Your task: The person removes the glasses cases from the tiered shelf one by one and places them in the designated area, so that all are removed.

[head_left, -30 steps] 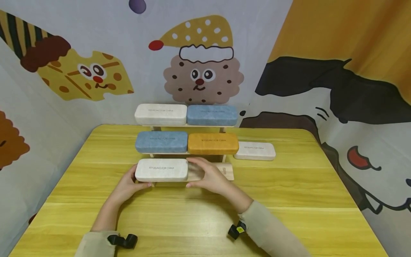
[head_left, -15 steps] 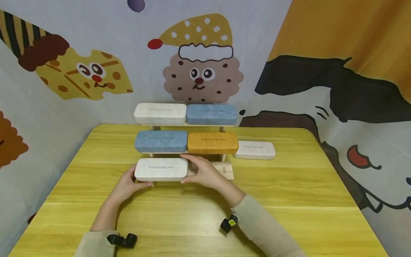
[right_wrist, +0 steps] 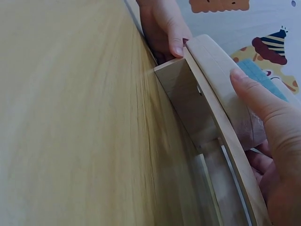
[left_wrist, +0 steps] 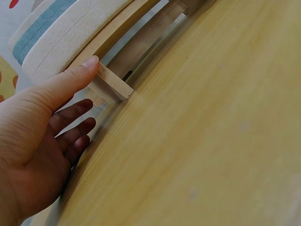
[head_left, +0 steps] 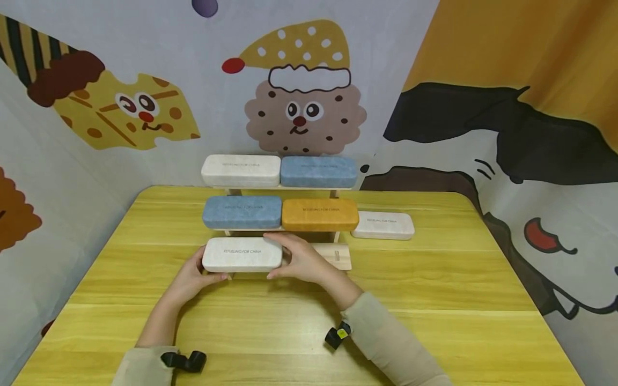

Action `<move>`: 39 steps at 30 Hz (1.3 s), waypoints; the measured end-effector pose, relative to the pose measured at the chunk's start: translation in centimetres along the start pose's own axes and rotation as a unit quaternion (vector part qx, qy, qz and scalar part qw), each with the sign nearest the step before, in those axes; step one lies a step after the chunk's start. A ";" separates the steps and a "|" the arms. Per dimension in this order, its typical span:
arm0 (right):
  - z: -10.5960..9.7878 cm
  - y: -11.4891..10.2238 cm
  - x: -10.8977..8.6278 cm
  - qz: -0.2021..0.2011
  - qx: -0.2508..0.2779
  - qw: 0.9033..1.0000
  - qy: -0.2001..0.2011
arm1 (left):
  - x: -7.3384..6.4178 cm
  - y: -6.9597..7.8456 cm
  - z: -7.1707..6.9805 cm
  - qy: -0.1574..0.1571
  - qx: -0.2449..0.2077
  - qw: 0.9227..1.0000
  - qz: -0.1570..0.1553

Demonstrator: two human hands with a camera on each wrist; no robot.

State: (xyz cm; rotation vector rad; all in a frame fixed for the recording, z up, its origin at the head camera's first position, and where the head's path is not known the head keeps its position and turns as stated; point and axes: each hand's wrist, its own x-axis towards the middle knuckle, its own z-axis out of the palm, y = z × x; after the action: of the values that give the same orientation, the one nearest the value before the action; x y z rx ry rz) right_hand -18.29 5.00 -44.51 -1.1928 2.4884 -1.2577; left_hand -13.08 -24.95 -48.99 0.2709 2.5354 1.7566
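Observation:
A white glasses case (head_left: 242, 254) with dark lettering lies on the left of the lowest shelf of a three-tier wooden display stand (head_left: 338, 256). My right hand (head_left: 300, 259) grips its right end, thumb on the front side (right_wrist: 256, 92) and fingers behind. At the left end, my left hand (head_left: 189, 276) holds the corner of the stand, its thumb (left_wrist: 77, 77) against the wooden front edge. The left index finger is partly hidden. On the middle shelf sit a blue glasses case (head_left: 242, 212) and an orange glasses case (head_left: 321, 215).
On the top shelf are another white glasses case (head_left: 241, 170) and another blue glasses case (head_left: 318, 171). One more white glasses case (head_left: 383, 225) lies on the wooden table (head_left: 434, 279), right of the stand. A cartoon-printed cloth (head_left: 154, 32) hangs behind.
My right hand has moved left along the lowest shelf, from the case's right edge to a grip on its end. The left hand and the case have stayed in place.

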 end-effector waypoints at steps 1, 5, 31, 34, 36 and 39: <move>0.0 0.0 0.0 -0.001 -0.003 1.000 0.000 | 0.0 0.0 0.0 0.000 -0.001 1.000 0.000; 0.1 -0.1 0.0 -0.002 -0.009 1.000 0.003 | 0.0 0.0 0.0 0.000 -0.004 1.000 0.002; 0.1 -0.1 -0.4 -0.005 -0.004 0.999 0.039 | -0.1 0.3 -0.1 -0.002 0.003 1.000 -0.023; -0.1 -0.1 -0.6 -0.005 -0.007 0.999 0.038 | 0.0 0.3 -0.1 -0.001 0.005 1.000 -0.027; -0.2 -0.1 -0.7 -0.009 -0.013 0.999 0.040 | 0.0 0.3 -0.1 0.001 0.007 1.000 -0.031; -0.2 0.0 -0.9 -0.016 -0.013 0.999 0.046 | 0.0 0.3 -0.1 0.004 0.010 0.999 -0.032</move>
State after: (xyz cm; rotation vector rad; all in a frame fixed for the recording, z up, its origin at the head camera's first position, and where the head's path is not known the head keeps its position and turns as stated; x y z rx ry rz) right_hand -17.74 5.79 -44.56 -1.2126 2.5682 -1.3221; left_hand -13.03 -24.90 -48.70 0.1826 2.5381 1.7140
